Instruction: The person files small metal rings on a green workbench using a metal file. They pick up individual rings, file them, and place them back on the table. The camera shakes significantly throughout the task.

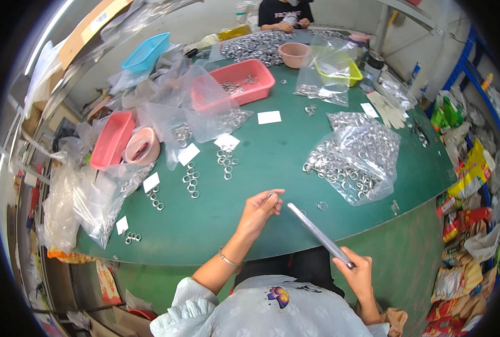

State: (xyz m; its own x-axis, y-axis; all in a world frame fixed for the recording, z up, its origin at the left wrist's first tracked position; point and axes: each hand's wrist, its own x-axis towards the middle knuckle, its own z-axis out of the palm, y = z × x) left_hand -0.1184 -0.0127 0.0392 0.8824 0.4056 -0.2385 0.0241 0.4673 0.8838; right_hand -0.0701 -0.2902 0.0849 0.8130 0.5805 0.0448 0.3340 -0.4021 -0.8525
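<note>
My left hand (259,210) pinches a small silver ring (272,195) between thumb and fingertips, above the near part of the green table (250,224). In my right hand (355,271) is the thick end of a tapered metal ring mandrel (320,233); its thin tip points up and left toward the left hand, apart from the ring. A loose ring (322,206) lies just beyond the mandrel. Farther right, many rings fill and spill from a clear plastic bag (368,146). Short groups of rings (191,181) lie beside white paper slips (189,153) on the left.
Pink trays (261,84), a pink bowl (143,147) and plastic bags (92,196) crowd the left side. Toward the back are a heap of metal pieces (255,48), a yellow-green basket (354,73) and a seated person (286,16). A pale glove (386,109) lies at the right.
</note>
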